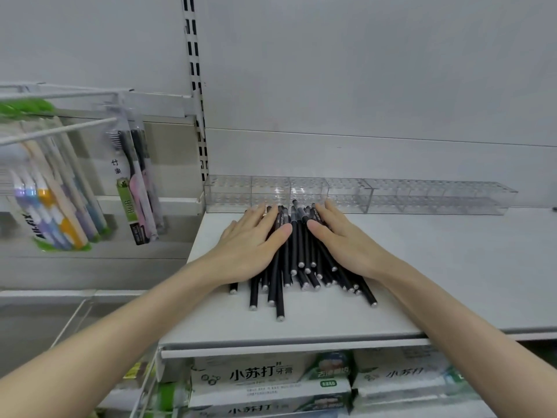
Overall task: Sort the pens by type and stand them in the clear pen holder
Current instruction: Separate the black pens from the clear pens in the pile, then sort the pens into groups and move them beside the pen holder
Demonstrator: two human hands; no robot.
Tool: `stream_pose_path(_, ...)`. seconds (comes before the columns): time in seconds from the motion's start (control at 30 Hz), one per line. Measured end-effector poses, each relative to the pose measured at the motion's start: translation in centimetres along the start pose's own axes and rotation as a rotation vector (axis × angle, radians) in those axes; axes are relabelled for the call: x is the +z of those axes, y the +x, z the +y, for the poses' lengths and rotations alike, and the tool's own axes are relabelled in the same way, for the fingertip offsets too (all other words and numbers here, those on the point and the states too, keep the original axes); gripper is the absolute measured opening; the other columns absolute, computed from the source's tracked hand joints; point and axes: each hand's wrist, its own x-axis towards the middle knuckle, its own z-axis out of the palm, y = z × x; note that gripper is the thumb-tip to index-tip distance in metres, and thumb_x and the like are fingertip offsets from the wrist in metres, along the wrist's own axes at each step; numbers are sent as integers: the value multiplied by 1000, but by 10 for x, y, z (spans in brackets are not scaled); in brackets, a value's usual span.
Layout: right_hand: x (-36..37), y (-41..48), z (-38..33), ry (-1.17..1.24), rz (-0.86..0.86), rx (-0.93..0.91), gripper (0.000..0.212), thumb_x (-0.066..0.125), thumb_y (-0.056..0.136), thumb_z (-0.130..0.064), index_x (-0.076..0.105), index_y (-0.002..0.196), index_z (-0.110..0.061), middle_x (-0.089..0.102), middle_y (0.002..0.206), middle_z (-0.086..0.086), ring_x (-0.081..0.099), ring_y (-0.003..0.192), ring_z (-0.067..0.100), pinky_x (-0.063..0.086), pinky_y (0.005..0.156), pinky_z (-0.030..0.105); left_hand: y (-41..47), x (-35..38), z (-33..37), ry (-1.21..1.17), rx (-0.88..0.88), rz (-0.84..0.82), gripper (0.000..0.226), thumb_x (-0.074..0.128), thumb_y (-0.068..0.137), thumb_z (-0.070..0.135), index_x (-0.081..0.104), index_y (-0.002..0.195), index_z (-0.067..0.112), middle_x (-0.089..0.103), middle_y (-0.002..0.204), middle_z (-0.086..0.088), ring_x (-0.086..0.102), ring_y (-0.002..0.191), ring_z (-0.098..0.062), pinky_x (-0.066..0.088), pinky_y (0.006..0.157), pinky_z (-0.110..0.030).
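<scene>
1. Pressing down on the heap of black pens (297, 267), I have my left hand (250, 245) and right hand (346, 242) lying flat, fingers straight and close together, one on each flank of the heap. Neither grips anything.
2. The pens lie mid-shelf on the white shelf (452, 267), caps toward the far side, butt ends fanned out toward the near edge. The clear pen holder (271, 194) stands just beyond my fingertips against the far wall, and I see no pen in it.
3. Main risk: if I squeeze the heap inward, the round barrels could shoot out. The longest ones already reach toward the near lip and could roll off onto the toothpaste boxes (256, 378) below.
4. Pushing the heap farther could nudge the holder, which looks light, and skew it out of line.
5. Sorting could go wrong because the pens look nearly identical from here. My palms cover most of the printed caps, so I cannot tell the types apart.
6. Lifting a bunch at once invites drops.
</scene>
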Motion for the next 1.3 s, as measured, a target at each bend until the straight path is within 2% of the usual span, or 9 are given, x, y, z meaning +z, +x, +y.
stream_pose_path(0.13,2,3,1,-9,53,-18,61,31,101,-43,8,152,-20,1,161,-6,1,147,6,4,120,35,3,1,-4,-2,-6,70,65,17,96,58,1,151,28,0,160,4,-5,146,-12,0,119,-40)
stream_pose_path(0.3,2,6,4,-52,58,17,59,30,100,-46,16,152,-21,8,161,-4,5,147,12,8,120,42,1,1,-2,20,-14,37,61,17,97,56,6,151,30,0,160,4,-5,146,-14,0,118,-39)
stream_pose_path(0.43,1,2,-1,-85,125,4,54,33,101,-43,28,148,-17,25,156,1,22,144,19,18,116,43,0,-3,1,-30,37,110,58,22,98,52,21,149,25,17,157,3,9,145,-13,8,117,-37)
stream_pose_path(0.5,-3,0,-5,-84,172,-10,48,36,100,-40,39,141,-15,39,148,2,35,135,21,26,111,38,-1,-9,4,-50,64,164,52,26,99,48,34,144,22,31,151,2,21,139,-15,16,111,-34)
stream_pose_path(0.6,-12,-2,-8,-82,240,-15,40,43,98,-35,50,130,-12,50,137,3,44,125,17,31,94,24,1,-21,8,-22,118,213,44,34,99,43,45,135,19,44,141,2,33,131,-16,25,104,-31)
stream_pose_path(0.73,-33,-7,-11,-158,294,-28,37,50,96,-31,55,126,-10,55,132,5,49,121,19,33,91,25,10,-37,20,83,261,275,37,44,97,37,52,125,15,53,130,-1,42,123,-17,30,100,-29)
stream_pose_path(0.87,-63,-17,-13,-208,305,-31,32,57,92,-29,61,118,-11,61,125,4,53,115,19,38,87,25,15,-47,52,167,340,281,36,47,95,37,54,122,15,59,123,-3,50,115,-20,39,98,-36)
stream_pose_path(1.1,-128,-66,6,-326,446,-63,33,57,92,-28,57,122,-14,57,128,3,50,119,19,38,91,29,8,-46,127,256,461,336,44,49,92,44,52,126,17,59,121,-1,49,117,-20,38,99,-41)
stream_pose_path(1.3,-187,-137,66,-396,494,-55,33,54,93,-29,56,122,-15,58,126,2,50,116,19,41,94,35,-13,2,212,282,478,404,61,32,82,57,52,125,19,60,118,1,50,114,-22,37,98,-40)
